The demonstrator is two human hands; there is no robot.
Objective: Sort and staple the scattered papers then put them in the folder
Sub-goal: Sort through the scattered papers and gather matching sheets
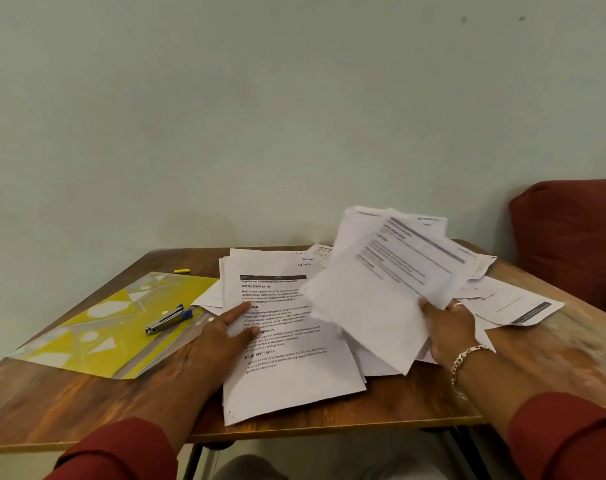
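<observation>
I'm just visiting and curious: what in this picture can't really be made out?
Head view only:
- Text on the white sheets lifted in the right hand: motion blur.
- Loose white papers at the wooden table's far right: covered by the lifted sheets.
- Small yellow object near the wall: too small to identify.
- Both elbows: cut off by the bottom edge.

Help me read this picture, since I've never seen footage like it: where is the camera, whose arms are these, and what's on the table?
There is no machine. One camera sits on a person's head and looks down at their own two hands, so the red sleeves belong to the wearer. The left hand rests flat on a printed stack of papers on the wooden table. The right hand grips a fanned bundle of sheets, lifted and blurred. More loose pages lie to the right. On the left lies a yellow folder with a stapler on it. A small yellow object lies behind it.
</observation>
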